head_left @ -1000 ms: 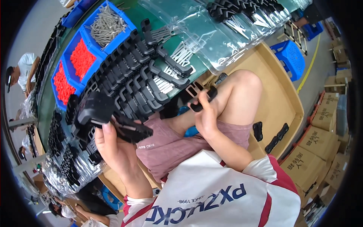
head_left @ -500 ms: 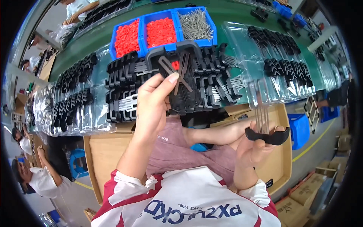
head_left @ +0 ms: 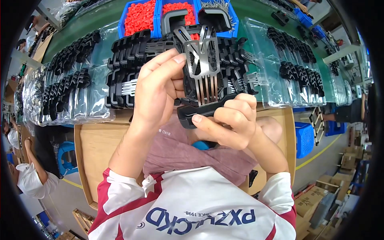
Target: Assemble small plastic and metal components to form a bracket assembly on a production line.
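My right hand (head_left: 234, 122) is closed around a curved black plastic end piece (head_left: 188, 114), thumb on its near face. From that piece a slotted metal plate (head_left: 203, 60) with toothed inner edges runs away over a black plastic frame (head_left: 188, 86). Two slotted metal strips (head_left: 183, 34) spread in a V at the plate's far end, the left one showing more. A red plastic part (head_left: 195, 36) shows between them. My left hand (head_left: 158, 86) is closed at the frame's left side, thumb tip beside the plate's edge; its inner fingers are partly hidden.
Blue bins hold red plastic parts (head_left: 139, 17) and metal pins (head_left: 216, 5) beyond the frame. Rows of black pieces (head_left: 128, 52) flank it on the green bench (head_left: 108, 34). More lie on clear plastic sheets (head_left: 96, 102) at both sides. A cardboard tray (head_left: 102, 148) surrounds my lap.
My right hand has brought the black-ended metal plate up and left onto the frame. My left hand has let go of the crossed strips, which now lie spread in a V.
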A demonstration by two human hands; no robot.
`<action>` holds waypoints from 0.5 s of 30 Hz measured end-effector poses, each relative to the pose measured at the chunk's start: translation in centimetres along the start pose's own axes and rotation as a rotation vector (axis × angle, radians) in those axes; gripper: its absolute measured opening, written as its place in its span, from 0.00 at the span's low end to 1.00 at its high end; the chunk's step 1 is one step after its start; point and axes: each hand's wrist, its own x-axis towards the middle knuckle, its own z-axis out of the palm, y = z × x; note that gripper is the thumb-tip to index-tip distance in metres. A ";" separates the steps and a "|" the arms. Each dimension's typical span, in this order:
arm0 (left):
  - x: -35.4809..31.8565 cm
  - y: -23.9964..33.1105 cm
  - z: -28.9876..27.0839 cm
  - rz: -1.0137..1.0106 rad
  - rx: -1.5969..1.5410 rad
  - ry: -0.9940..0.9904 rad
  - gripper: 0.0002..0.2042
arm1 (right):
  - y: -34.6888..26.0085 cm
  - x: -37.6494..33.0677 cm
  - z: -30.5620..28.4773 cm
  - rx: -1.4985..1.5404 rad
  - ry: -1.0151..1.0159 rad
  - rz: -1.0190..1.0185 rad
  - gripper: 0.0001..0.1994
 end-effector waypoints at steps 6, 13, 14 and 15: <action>-1.2 -0.2 -0.1 -0.016 -0.109 -0.113 0.07 | 0.0 1.0 -0.5 -0.048 -0.014 -0.060 0.14; -1.5 -0.7 0.8 0.059 0.098 -0.057 0.14 | 0.5 0.9 -0.2 -0.035 -0.032 -0.038 0.14; -1.5 -0.8 0.8 0.056 0.100 -0.056 0.14 | 0.5 0.9 -0.2 -0.034 -0.031 -0.035 0.14; -1.5 -0.8 0.7 0.045 0.115 -0.058 0.16 | 0.5 0.9 -0.1 -0.028 -0.032 -0.029 0.14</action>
